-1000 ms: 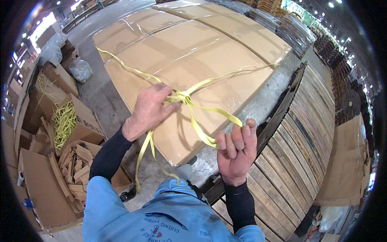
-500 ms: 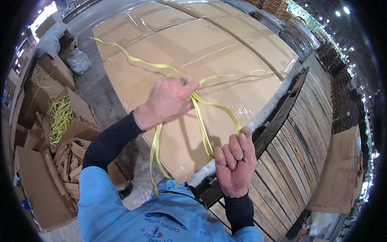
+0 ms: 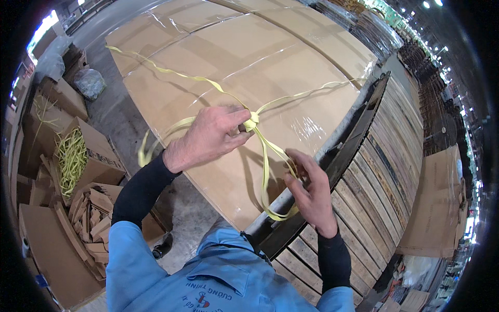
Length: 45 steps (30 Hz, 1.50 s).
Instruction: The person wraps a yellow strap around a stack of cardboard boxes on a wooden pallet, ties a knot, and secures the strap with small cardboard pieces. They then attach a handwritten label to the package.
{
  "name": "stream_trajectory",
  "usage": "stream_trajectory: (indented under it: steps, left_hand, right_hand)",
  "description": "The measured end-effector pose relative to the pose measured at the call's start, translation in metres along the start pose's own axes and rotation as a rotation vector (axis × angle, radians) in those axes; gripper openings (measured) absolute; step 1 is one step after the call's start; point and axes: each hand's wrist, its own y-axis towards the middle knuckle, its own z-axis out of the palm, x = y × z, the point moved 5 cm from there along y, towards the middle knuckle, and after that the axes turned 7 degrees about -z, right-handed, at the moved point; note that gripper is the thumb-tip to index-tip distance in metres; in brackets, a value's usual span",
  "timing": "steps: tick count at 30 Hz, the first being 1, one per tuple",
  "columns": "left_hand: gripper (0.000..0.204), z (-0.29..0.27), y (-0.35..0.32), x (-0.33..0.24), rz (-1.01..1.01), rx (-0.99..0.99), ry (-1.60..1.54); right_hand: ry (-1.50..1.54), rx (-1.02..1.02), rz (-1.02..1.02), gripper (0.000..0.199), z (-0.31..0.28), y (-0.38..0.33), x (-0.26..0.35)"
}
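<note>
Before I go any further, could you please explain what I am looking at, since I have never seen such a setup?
There is no robot here: these are a person's own bare hands. The picture comes from a wide fisheye camera worn on the person's head, looking down, which is why straight edges bend.

In front are large brown cartons with clear film shining in places. A yellow strap runs across the top and meets in a knot. The left hand pinches the strap at the knot. The right hand is curled beside the strap below it; whether it grips is unclear.

At right are wooden slats; at left, a pile of yellow strapping sits in a box.
</note>
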Motion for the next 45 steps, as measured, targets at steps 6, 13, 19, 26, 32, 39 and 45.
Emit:
stream_trajectory:
  steps: [6, 13, 19, 26, 32, 39, 45]
  left_hand:
    - [0.023, -0.002, -0.015, 0.005, -0.084, 0.072, -0.146]
    - [0.02, 0.013, -0.032, 0.03, -0.286, 0.079, -0.376]
    - [0.016, 0.018, -0.032, 0.03, -0.208, 0.139, -0.227]
    - [0.019, 0.022, -0.035, 0.023, -0.124, 0.184, -0.221]
    - [0.03, 0.024, -0.03, 0.057, -0.636, 0.06, -1.047]
    - [0.034, 0.018, -0.032, 0.059, -0.65, 0.032, -1.114]
    - [0.041, 0.022, -0.037, 0.064, -0.672, 0.019, -1.083]
  right_hand:
    - [-0.115, 0.151, -0.036, 0.032, 0.008, 0.034, 0.008]
    - [-0.286, 0.157, -0.131, 0.029, 0.023, 0.046, -0.005]
    - [-0.449, 0.194, -0.201, 0.036, 0.037, 0.047, -0.016]
    - [-0.296, 0.37, -0.297, 0.04, 0.024, 0.066, -0.023]
    - [-0.314, 0.358, -0.31, 0.041, 0.035, 0.067, -0.025]
    - [-0.319, 0.318, -0.304, 0.038, 0.04, 0.079, -0.02]
    - [-0.336, 0.348, -0.325, 0.04, 0.043, 0.081, -0.01]
